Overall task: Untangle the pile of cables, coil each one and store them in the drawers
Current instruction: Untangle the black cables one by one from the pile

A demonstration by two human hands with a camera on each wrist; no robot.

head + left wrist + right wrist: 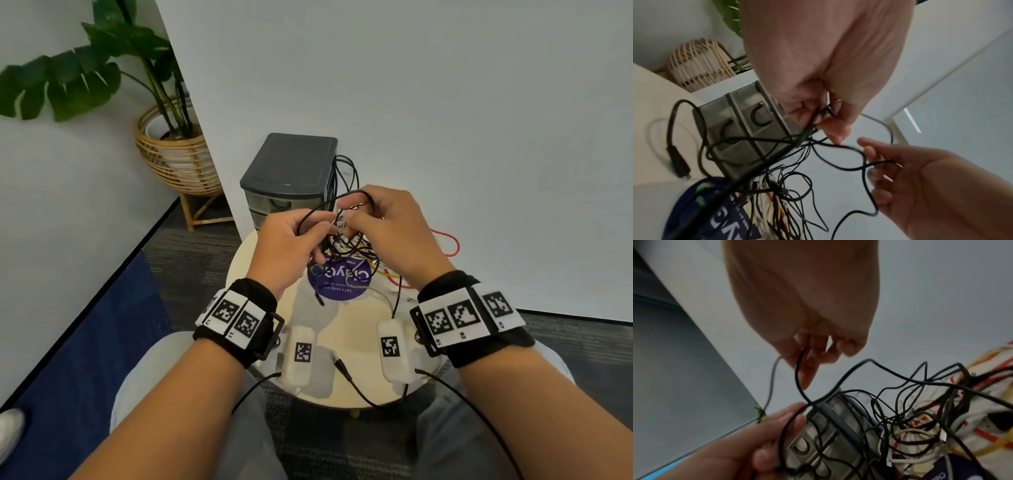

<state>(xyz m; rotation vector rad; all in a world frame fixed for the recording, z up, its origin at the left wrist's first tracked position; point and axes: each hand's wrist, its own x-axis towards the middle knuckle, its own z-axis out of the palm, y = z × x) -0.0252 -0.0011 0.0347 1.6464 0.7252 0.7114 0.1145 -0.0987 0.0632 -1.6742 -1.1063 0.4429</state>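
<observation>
On a small round table (260, 246) against a white wall, the cable pile (356, 250) lies tangled beside the shut drawers (287, 192). The left hand (291, 240) and right hand (387, 226) each pinch one thin black cable (346, 196) lifted above it. Untangling looks barely begun; I judge coiling and storing all remain.

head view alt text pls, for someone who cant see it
Both hands, the left hand and the right hand, are raised over a small round cream table, each pinching a thin black cable pulled up from a tangled pile of black, white, red and yellow cables. A grey plastic drawer unit stands behind the pile.
</observation>
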